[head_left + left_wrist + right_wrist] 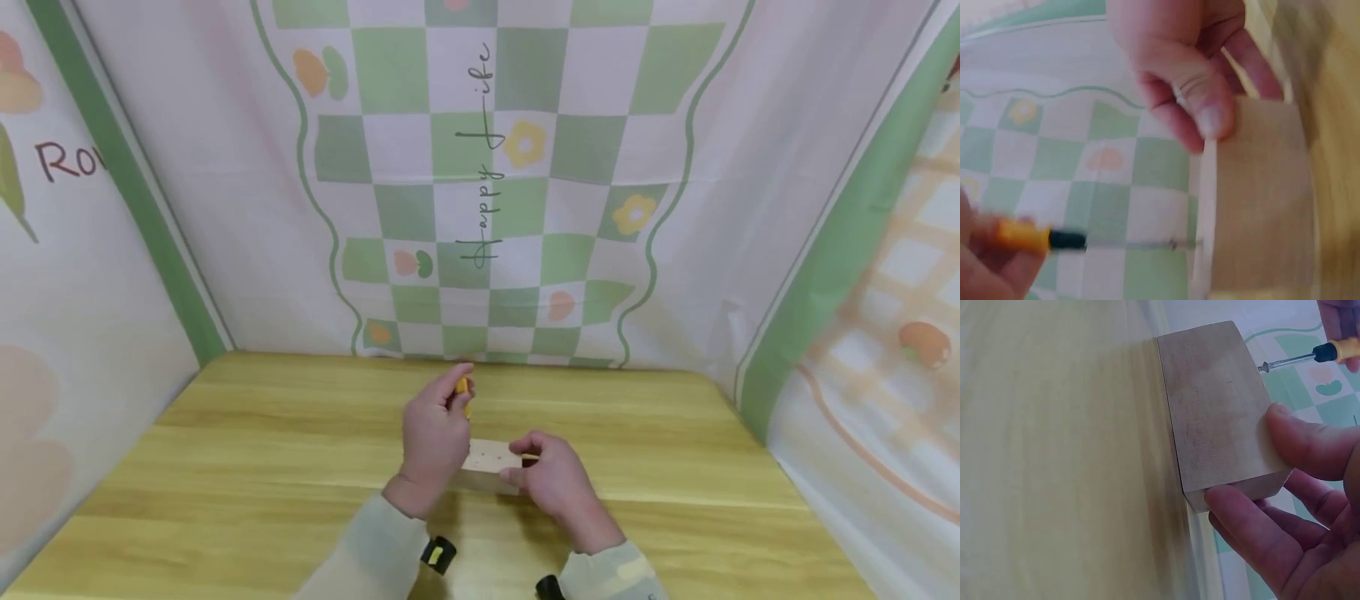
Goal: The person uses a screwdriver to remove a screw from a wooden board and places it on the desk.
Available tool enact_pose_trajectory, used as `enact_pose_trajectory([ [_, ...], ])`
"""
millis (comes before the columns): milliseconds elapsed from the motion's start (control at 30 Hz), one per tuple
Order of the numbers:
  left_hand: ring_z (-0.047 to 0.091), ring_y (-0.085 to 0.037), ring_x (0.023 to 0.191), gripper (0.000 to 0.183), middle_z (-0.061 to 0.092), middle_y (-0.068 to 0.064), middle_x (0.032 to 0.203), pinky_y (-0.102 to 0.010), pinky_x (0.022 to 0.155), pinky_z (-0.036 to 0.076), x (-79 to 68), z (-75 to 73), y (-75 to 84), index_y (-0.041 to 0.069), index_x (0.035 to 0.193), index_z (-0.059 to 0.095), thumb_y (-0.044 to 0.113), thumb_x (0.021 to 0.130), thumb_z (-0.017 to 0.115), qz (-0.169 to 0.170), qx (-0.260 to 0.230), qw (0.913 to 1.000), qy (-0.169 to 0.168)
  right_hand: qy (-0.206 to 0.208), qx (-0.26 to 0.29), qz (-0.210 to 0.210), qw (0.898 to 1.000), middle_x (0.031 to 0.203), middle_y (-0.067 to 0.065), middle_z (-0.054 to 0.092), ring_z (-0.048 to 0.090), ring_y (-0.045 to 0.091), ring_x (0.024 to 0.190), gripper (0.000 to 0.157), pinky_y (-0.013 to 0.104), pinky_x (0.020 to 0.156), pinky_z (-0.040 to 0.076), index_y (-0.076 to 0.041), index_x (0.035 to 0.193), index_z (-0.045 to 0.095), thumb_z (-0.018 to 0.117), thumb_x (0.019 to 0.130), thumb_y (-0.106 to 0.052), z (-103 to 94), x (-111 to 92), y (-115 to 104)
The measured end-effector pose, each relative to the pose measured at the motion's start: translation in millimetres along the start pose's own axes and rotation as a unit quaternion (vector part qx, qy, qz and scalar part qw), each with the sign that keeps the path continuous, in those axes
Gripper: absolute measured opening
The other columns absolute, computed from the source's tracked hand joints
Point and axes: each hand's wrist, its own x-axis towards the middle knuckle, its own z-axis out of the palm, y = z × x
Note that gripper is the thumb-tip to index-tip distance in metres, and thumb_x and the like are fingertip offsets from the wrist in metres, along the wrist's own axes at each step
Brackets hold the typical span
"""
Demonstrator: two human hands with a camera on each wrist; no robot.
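Note:
My left hand [437,433] grips a screwdriver by its yellow handle, high over the block's left part. In the right wrist view the screwdriver [1325,352] shows a black collar and a thin metal shaft. Its tip meets a small screw [1263,367] that stands at the upper face of a pale wooden block [1219,412]. Small dark holes dot that face in the head view. The block rests on the table, its right end held between the thumb and fingers of my right hand [558,479]. The left hand hides the block's left end in the head view.
A wood-grain table [262,450] spreads around both hands. Behind it hangs a green-and-white checked cloth [525,208], with more printed cloth at both sides. Black bands [438,554] sit near the sleeves.

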Motion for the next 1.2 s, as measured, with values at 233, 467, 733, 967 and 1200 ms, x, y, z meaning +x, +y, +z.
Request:
enact_pose_trajectory([
  [233, 0.059, -0.019, 0.117, 0.045, 0.064, -0.005, 0.127, -0.032, 0.087, 0.052, 21.9, -33.3, -17.4, 0.016, 0.142, 0.057, -0.002, 0.101, 0.052, -0.059, -0.169, 0.9451, -0.273, -0.007, -0.002, -0.001, 1.000, 0.121, 0.012, 0.064, 0.063, 0.022, 0.091, 0.035, 0.032, 0.064, 0.056, -0.007, 0.109, 0.070, 0.085, 0.078, -0.012, -1.1, -1, -1],
  [467, 0.065, -0.021, 0.101, 0.034, 0.070, -0.002, 0.111, -0.036, 0.087, 0.054, 46.3, -48.9, -26.0, 0.012, 0.131, 0.067, 0.001, 0.100, 0.056, -0.024, -0.145, 0.9166, -0.372, -0.002, 0.005, 0.001, 1.000, 0.122, 0.014, 0.063, 0.062, 0.023, 0.091, 0.034, 0.032, 0.063, 0.056, -0.007, 0.108, 0.070, 0.085, 0.078, -0.010, -0.7, -1, 0],
  [733, 0.067, -0.023, 0.094, 0.026, 0.072, -0.006, 0.102, -0.036, 0.079, 0.057, 47.9, -42.5, -25.0, 0.007, 0.118, 0.073, -0.002, 0.097, 0.060, -0.031, -0.156, 0.9264, -0.341, -0.011, 0.000, -0.001, 1.000, 0.125, 0.013, 0.062, 0.062, 0.025, 0.097, 0.034, 0.033, 0.066, 0.056, -0.009, 0.109, 0.071, 0.085, 0.078, -0.012, -0.8, -1, 1],
  [967, 0.069, -0.020, 0.092, 0.024, 0.072, -0.007, 0.098, -0.032, 0.080, 0.057, 36.7, -34.8, -19.1, 0.008, 0.115, 0.075, 0.001, 0.095, 0.064, -0.061, -0.136, 0.9571, -0.249, -0.007, -0.004, -0.003, 1.000, 0.125, 0.013, 0.062, 0.062, 0.023, 0.093, 0.037, 0.033, 0.065, 0.056, -0.009, 0.110, 0.070, 0.086, 0.077, -0.014, 1.3, 0, 2],
  [1200, 0.068, -0.017, 0.067, 0.023, 0.075, -0.009, 0.095, -0.028, 0.059, 0.055, 8.6, -15.0, -9.1, 0.005, 0.111, 0.076, 0.003, 0.088, 0.073, 0.023, 0.019, 0.9995, -0.007, 0.003, -0.006, 0.000, 1.000, 0.120, 0.011, 0.064, 0.062, 0.021, 0.088, 0.036, 0.032, 0.063, 0.056, -0.008, 0.108, 0.071, 0.087, 0.076, -0.014, 2.4, 2, 2],
])
